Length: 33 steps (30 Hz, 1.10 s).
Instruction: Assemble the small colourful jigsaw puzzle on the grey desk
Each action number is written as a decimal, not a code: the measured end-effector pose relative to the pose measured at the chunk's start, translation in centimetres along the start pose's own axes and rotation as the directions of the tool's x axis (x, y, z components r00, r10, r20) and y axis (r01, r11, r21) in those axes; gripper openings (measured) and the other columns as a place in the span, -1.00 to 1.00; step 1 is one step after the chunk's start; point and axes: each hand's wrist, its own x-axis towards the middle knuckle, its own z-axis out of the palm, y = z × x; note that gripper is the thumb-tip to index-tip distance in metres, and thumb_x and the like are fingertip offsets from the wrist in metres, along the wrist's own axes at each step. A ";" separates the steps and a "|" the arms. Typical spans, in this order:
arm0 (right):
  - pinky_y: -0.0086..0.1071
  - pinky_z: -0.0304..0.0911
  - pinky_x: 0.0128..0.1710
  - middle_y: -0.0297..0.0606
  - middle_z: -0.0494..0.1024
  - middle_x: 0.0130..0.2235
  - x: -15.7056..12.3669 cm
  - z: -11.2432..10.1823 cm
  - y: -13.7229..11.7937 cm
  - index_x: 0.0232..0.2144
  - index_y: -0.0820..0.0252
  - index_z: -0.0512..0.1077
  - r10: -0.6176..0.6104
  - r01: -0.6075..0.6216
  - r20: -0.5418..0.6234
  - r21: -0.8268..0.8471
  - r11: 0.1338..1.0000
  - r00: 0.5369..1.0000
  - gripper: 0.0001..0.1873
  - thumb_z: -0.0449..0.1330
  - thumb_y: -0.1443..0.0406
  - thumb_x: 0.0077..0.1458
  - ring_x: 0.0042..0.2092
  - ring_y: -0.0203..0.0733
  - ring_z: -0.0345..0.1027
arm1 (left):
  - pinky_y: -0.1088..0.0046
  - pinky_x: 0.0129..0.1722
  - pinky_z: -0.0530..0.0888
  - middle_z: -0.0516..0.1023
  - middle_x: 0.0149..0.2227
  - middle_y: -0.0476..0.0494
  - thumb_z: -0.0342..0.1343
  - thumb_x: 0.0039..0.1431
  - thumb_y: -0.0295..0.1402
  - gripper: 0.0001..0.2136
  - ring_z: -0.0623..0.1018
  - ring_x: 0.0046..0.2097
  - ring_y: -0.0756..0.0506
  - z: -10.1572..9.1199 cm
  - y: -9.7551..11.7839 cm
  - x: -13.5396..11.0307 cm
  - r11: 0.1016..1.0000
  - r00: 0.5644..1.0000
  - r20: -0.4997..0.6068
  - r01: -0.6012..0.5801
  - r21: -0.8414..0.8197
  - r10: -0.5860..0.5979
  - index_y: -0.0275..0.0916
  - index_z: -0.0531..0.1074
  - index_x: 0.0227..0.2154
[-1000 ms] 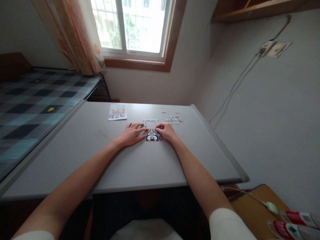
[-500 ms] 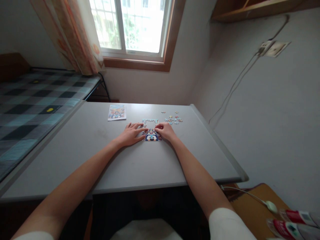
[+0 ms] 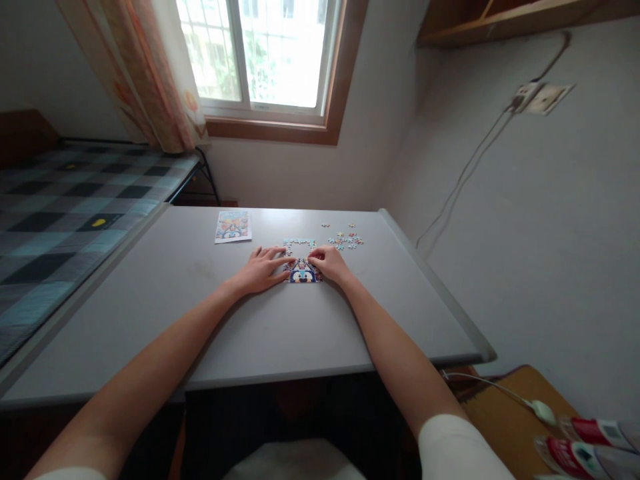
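A partly assembled jigsaw puzzle (image 3: 303, 275) lies on the grey table (image 3: 280, 333), its near part filled with a blue and white cartoon face. Its far part is a frame of border pieces around bare tabletop. My left hand (image 3: 263, 270) rests with spread fingers on the puzzle's left edge. At the right side, my right hand (image 3: 329, 261) has thumb and forefinger pinched together over the inner edge of the filled part. Whatever is in that pinch is too small to make out. Loose puzzle pieces (image 3: 346, 241) lie scattered beyond my right hand.
A printed picture sheet (image 3: 233, 227) lies at the table's far left. A checked bed (image 3: 100, 193) stands on the left, and a wall with a hanging cable (image 3: 453, 193) on the right. Bottles (image 3: 575, 457) lie on a brown surface at lower right.
My right hand's fingertips have shifted very slightly left over the puzzle. The left hand stays in place, and the whole view has moved a little.
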 end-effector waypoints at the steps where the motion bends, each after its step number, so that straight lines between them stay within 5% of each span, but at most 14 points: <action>1: -0.41 0.25 -0.29 -0.23 0.60 -0.39 0.0 0.0 -0.1 -0.46 0.19 0.59 0.003 -0.003 0.003 -0.019 1.000 1.000 -0.89 0.24 0.35 -0.06 -0.34 -0.22 0.40 | 0.01 0.27 0.00 0.22 0.26 -0.09 -0.10 0.30 -0.01 -0.58 0.22 0.25 -0.23 0.0 0.0 0.0 1.000 1.000 0.000 0.000 -0.001 0.000 0.12 0.31 0.18; 9: -0.44 0.20 -0.33 -0.28 0.57 -0.46 0.1 0.3 -0.2 -0.48 0.19 0.59 0.035 -0.035 0.018 -0.004 0.999 0.999 -0.88 0.22 0.34 -0.08 -0.40 -0.27 0.36 | -0.02 0.27 0.00 0.22 0.27 -0.11 -0.09 0.31 -0.01 -0.58 0.22 0.26 -0.24 0.0 0.0 0.0 1.000 1.000 0.005 -0.001 0.005 0.001 0.10 0.31 0.17; 16: -0.43 0.15 -0.40 -0.34 0.43 -0.56 0.2 -1.6 0.7 -0.39 0.24 0.54 0.172 -0.176 -0.234 0.003 0.984 0.957 -0.77 0.12 0.25 -0.03 -0.47 -0.27 0.28 | -0.04 0.27 0.00 0.21 0.27 -0.10 -0.11 0.32 -0.02 -0.58 0.24 0.25 -0.26 -0.2 0.0 -0.1 1.000 1.000 0.008 -0.005 0.011 0.005 0.10 0.30 0.18; 23: -0.42 0.17 -0.33 -0.30 0.50 -0.47 0.1 -2.1 1.7 -0.38 0.17 0.53 0.264 -0.299 -0.251 -0.114 0.947 0.931 -0.81 0.12 0.30 -0.02 -0.39 -0.22 0.33 | -0.04 0.26 0.03 0.22 0.27 -0.11 -0.12 0.33 -0.03 -0.58 0.24 0.25 -0.24 -0.4 0.2 0.0 1.000 1.000 0.019 -0.011 0.021 0.010 0.11 0.29 0.19; 33: -0.43 0.16 -0.27 -0.36 0.51 -0.51 -0.3 -0.5 -0.1 -0.38 0.15 0.59 0.047 -0.050 -0.044 -0.058 0.997 0.998 -0.82 0.20 0.25 -0.02 -0.40 -0.29 0.33 | 0.00 0.27 0.02 0.23 0.28 -0.13 -0.13 0.31 -0.01 -0.48 0.21 0.27 -0.23 -0.1 0.0 0.0 1.000 1.000 0.002 0.004 0.013 -0.004 0.00 0.12 0.28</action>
